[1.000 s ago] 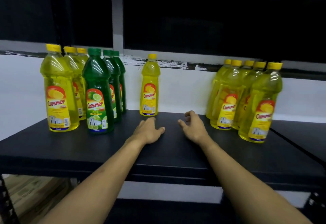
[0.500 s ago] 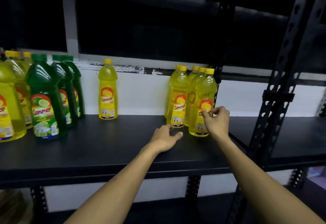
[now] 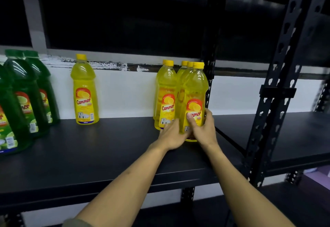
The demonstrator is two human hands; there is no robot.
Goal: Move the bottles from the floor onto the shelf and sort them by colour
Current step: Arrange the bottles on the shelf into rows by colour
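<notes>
On the black shelf (image 3: 100,157) a cluster of several yellow bottles stands at the right, against the upright post. Both hands hold the front yellow bottle (image 3: 193,91) of that cluster low down: my right hand (image 3: 203,128) wraps its label and right side, my left hand (image 3: 172,135) presses its lower left side. Another yellow bottle (image 3: 165,94) stands just left of it. A single yellow bottle (image 3: 84,91) stands alone at the back middle. Green bottles (image 3: 26,98) stand at the left edge of the view.
A black perforated upright post (image 3: 278,87) rises right of the cluster, with a thinner one (image 3: 209,76) behind it. A second shelf board (image 3: 292,135) continues to the right. A white wall runs behind the bottles. A lower shelf shows in the dark below.
The view has swung right, so the left yellow bottles have left the frame. My left hand moved from the shelf board to the front yellow bottle; my right hand closed around it.
</notes>
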